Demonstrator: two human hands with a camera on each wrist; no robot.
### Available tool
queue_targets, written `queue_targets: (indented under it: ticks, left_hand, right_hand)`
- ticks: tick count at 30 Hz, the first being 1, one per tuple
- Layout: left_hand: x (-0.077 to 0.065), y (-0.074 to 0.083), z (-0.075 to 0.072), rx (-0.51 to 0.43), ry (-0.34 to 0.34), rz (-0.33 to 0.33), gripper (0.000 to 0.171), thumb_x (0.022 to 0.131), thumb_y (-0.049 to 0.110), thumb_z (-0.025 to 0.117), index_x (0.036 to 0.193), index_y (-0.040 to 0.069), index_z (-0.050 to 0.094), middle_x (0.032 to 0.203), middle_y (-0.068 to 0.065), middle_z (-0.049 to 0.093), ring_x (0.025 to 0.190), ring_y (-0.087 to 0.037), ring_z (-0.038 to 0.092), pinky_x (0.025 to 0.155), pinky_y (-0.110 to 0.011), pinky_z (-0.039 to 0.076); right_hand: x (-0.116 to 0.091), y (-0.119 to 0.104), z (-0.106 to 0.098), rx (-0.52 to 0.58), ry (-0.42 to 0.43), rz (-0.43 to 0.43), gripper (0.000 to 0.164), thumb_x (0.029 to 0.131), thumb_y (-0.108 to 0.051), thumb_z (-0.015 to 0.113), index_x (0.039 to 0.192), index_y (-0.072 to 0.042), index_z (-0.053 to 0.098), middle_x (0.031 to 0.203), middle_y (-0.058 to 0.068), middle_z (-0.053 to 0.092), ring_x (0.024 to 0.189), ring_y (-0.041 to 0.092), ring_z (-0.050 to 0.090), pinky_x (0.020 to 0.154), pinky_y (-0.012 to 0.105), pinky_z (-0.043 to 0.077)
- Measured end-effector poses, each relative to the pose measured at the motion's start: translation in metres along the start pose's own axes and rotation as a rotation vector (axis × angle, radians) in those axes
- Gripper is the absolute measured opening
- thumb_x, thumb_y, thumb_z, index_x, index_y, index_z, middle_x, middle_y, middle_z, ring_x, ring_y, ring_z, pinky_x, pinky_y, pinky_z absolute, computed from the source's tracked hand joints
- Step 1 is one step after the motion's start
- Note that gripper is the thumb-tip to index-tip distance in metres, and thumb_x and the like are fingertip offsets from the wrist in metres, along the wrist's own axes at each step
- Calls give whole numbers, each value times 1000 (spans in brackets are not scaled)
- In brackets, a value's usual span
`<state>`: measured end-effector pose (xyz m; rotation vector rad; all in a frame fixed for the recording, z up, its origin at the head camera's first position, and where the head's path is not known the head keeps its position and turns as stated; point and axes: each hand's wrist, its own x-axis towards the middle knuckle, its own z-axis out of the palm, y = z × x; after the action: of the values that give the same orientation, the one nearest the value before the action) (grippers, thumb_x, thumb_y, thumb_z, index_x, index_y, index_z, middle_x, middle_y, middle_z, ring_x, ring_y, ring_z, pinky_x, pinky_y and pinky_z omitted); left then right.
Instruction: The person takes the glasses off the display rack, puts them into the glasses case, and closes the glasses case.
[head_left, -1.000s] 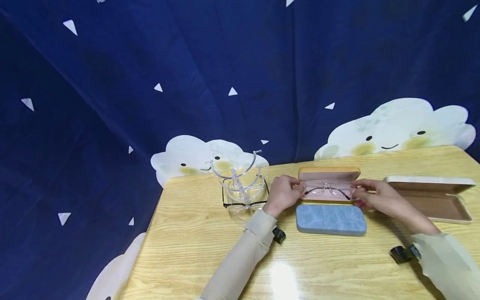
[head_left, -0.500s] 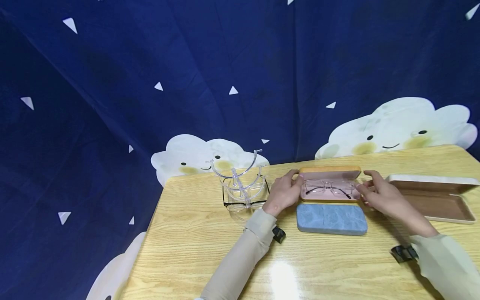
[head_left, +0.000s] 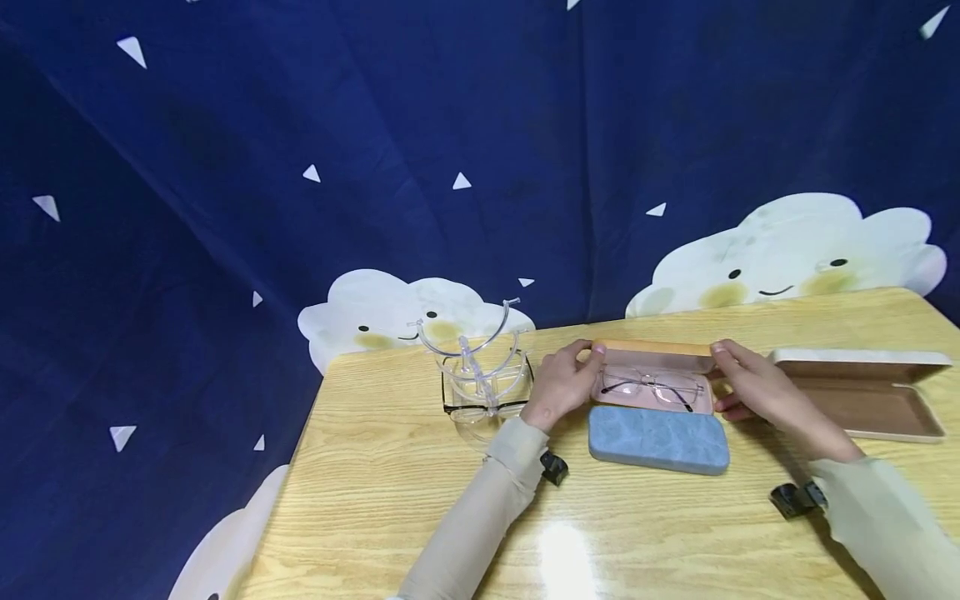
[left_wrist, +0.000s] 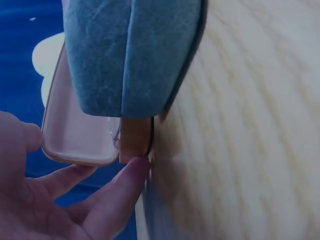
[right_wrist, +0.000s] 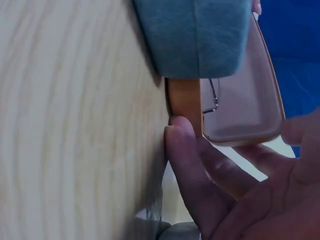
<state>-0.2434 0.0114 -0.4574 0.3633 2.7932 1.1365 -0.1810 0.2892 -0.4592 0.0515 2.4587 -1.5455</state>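
An orange eyeglass case [head_left: 660, 359] with a pink lining lies open on the table, its lid tilted up at the back. Inside rests a pair of thin-framed glasses [head_left: 649, 383], temples folded. My left hand [head_left: 564, 385] grips the case's left end; in the left wrist view the thumb is at the lid's rim and a fingertip touches the orange base [left_wrist: 135, 142]. At the other end my right hand [head_left: 763, 393] holds lid and base likewise; the right wrist view shows a fingertip against the base [right_wrist: 185, 100]. Directly in front sits a closed blue eyeglass case [head_left: 658, 439].
To the right, an open white eyeglass case [head_left: 862, 404] with brown lining stands beside my right hand. Left of my left hand is a clear display stand [head_left: 480, 375] bearing black-rimmed glasses [head_left: 465, 409]. A blue curtain [head_left: 450, 125] hangs behind the wooden table [head_left: 390, 492].
Both hands let go of the glasses, now inside the orange case, and moved outward to its ends. The lid has tipped slightly forward, and the right hand has taken hold of it.
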Motion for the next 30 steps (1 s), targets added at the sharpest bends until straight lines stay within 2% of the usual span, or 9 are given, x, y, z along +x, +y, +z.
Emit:
queue_targets:
  ticks: [6,12,16,20,23,26,30]
  left_hand:
    - [1,0,-4,5,-13,5,49,107,59,45,135,27,69,90,1,82,71,-9,68,66,-25,50]
    - [1,-2,-12,-34,-69,35,46,107,53,49,137,24,66,80,-3,79,57,-7,59,59,-23,44]
    - [0,-2,-15,-46,-83,66,46,107,47,54,141,18,65,92,-4,82,61,-4,59,61,-19,45]
    - [-1,-2,-16,-28,-97,98,48,107,41,58,144,11,63,101,-5,83,65,-1,61,62,-17,46]
    - [-1,-1,-17,-28,-118,109,48,106,38,59,144,9,62,99,-8,82,63,-2,59,58,-17,44]
    - [-1,-1,-18,-25,-126,109,49,106,37,61,145,8,62,103,-9,82,66,-4,62,60,-16,46]
    - [-2,-1,-18,-15,-122,99,48,103,32,67,144,8,62,119,-11,79,87,-10,74,73,-18,54]
  right_hand:
    - [0,2,-5,32,-49,21,81,114,-48,22,152,22,23,148,51,36,79,10,73,73,31,66]
    - [1,2,-7,59,-77,3,77,115,-42,26,152,25,22,146,52,36,83,7,74,77,28,65]
    - [0,1,-7,61,-89,3,74,115,-40,30,154,23,20,149,50,35,86,3,72,79,27,65]
    - [1,6,-8,-13,-75,-40,71,115,-37,31,156,20,18,156,49,24,92,3,72,82,26,64]
    - [1,9,-8,-85,-38,-82,68,116,-35,33,156,18,22,154,48,31,96,11,74,81,25,64]
    - [0,9,-8,-123,-22,-97,67,115,-37,34,157,15,25,150,47,38,98,22,76,79,23,63]
    - [-2,9,-7,-132,-49,-106,68,115,-36,37,159,13,21,151,46,39,107,37,75,82,23,61]
